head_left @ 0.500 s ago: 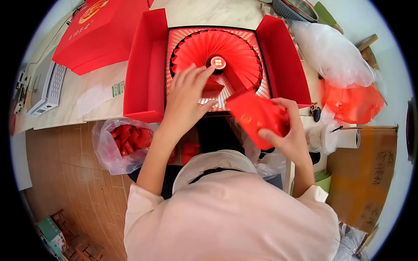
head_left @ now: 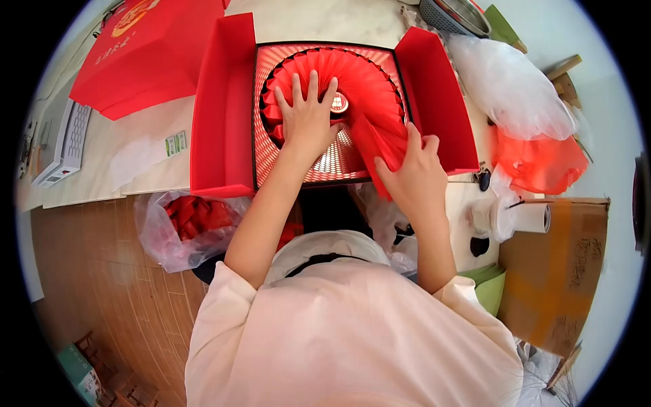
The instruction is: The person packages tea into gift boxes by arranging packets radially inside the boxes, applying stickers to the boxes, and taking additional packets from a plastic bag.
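Note:
A red gift box (head_left: 224, 108) lies open in front of me, its side flaps folded outward. Inside, a ring of red envelopes (head_left: 339, 64) fans around a round red-and-gold centre piece (head_left: 340, 103). My left hand (head_left: 308, 119) rests on the left part of the fan with its fingers spread. With my right hand (head_left: 413, 169) I grip several red envelopes (head_left: 376, 146) at the fan's lower right end, thumb on one side and fingers on the other. A patterned, shiny base (head_left: 332, 159) shows in the gap of the ring.
On the left stand a closed red box (head_left: 146, 61) and a white device (head_left: 64, 142). Below the table edge hangs a plastic bag (head_left: 159, 234) with red pieces. To the right are a white plastic bag (head_left: 508, 81), red film (head_left: 542, 159) and a cardboard box (head_left: 556, 271).
My right hand has brought the red envelopes up and left, into the box against the end of the fan. My left hand has moved up and lies spread on the fan.

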Available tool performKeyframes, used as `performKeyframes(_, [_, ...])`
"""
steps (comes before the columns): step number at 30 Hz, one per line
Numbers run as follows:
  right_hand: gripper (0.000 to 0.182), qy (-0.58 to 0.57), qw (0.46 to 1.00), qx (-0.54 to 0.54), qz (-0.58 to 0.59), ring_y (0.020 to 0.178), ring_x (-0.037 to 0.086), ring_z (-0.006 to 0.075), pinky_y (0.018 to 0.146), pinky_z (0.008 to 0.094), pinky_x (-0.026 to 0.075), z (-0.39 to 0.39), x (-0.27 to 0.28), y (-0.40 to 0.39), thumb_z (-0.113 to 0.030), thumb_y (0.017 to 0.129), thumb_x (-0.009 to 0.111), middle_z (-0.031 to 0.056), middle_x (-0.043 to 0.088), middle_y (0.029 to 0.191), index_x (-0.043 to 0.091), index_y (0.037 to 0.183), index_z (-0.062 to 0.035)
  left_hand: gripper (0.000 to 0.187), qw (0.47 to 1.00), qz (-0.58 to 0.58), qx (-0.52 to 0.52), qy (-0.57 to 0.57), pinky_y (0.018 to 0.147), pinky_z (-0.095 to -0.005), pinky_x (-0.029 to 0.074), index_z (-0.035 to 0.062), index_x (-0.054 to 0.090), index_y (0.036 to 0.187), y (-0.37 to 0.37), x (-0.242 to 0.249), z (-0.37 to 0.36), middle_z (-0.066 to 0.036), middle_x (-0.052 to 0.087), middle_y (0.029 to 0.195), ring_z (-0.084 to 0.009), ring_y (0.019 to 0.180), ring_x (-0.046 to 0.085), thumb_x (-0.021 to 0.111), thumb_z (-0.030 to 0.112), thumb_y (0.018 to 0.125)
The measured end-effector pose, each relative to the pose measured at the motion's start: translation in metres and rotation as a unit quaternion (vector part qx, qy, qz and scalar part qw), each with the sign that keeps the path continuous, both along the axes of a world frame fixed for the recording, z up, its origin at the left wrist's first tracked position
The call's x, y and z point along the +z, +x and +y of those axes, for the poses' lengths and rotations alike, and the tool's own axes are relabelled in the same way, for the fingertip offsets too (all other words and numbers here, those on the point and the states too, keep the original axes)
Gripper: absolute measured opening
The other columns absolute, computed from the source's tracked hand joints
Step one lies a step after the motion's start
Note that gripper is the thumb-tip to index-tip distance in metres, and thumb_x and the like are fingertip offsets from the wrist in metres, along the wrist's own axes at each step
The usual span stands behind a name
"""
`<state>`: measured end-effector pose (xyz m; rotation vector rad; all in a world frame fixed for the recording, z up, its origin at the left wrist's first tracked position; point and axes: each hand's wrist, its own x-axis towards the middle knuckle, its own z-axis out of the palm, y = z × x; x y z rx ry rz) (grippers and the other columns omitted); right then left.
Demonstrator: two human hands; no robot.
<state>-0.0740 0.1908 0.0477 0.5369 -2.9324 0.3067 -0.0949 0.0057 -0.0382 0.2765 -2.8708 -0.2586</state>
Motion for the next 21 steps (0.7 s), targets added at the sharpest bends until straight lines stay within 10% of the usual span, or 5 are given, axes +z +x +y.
performKeyframes(21, [0.059, 0.082, 0.982, -0.093, 0.14, 0.077, 0.064, 0.0397, 0.058, 0.043, 0.055, -0.077, -0.035, -0.007, -0.044, 0.076, 0.066, 0.0226, 0.053, 0.097, 0.052, 0.107, 0.0039, 0.077, 0.999, 0.008, 0.004, 0.032, 0.108, -0.0648, 0.009, 0.0147, 0.032, 0.144, 0.003, -0.002, 0.0, -0.017, 0.026, 0.15, -0.0431, 0.138, 0.018, 0.065, 0.038, 0.079])
